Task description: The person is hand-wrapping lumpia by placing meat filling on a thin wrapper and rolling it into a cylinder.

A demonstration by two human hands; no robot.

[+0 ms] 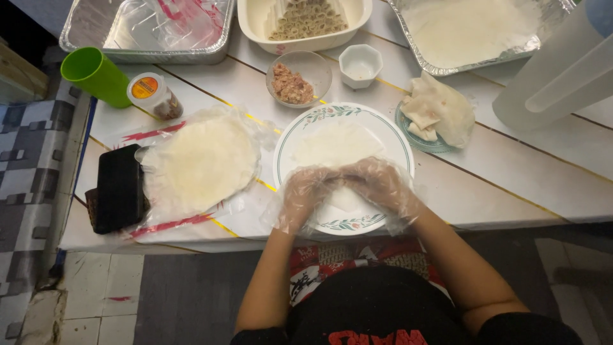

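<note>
At the table's (pixel 511 166) near edge, left hand (pixel 305 191) and right hand (pixel 378 182), both in clear gloves, pinch the near fold of a thin wrapper (pixel 335 147) lying flat on the plate (pixel 389 137), seemingly to hold the roll tight. Filling bowl (pixel 294 80) just beyond.

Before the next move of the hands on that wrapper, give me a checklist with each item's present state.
1. Both hands gloved: left hand and right hand both wear clear plastic gloves. Ok.
2. Wrapper lies on the plate, not hanging over its rim. Ok.
3. Filling inside the fold: hidden under the hands. Cannot tell.
4. Filling bowl within reach, with meat mix in it. Ok.
5. Spare wrappers lie beside the plate on their open plastic bag. Ok.
6. Dish of finished rolls has room: its near part looks bare. Ok.
</note>
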